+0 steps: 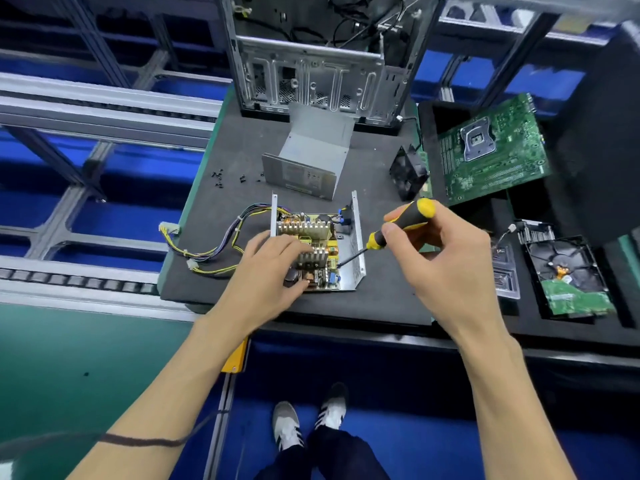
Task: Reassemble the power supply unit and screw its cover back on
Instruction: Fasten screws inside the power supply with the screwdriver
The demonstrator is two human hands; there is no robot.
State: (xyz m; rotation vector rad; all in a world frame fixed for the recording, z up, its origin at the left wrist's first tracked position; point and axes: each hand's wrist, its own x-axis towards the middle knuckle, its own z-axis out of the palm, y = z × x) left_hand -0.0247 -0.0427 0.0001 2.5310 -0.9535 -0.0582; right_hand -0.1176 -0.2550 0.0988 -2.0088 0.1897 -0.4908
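Observation:
The open power supply base (pixel 356 251) lies on the dark foam mat, its circuit board (pixel 320 237) with heatsinks and coils exposed. My left hand (pixel 273 268) rests on the board, fingers curled over the near heatsink. My right hand (pixel 446 251) grips a yellow-and-black screwdriver (pixel 398 225); its tip points down into the board's right side by the metal wall. The grey metal cover (pixel 308 161) stands apart behind the base. A bundle of coloured cables (pixel 214 244) trails left from the unit. Several small black screws (pixel 230 177) lie loose at the mat's far left.
An empty PC case (pixel 311 67) stands at the back. A black fan (pixel 408 174), a green motherboard (pixel 491 150) and a hard drive (pixel 568 271) sit in foam trays at the right. A conveyor rail (pixel 86 105) runs along the left.

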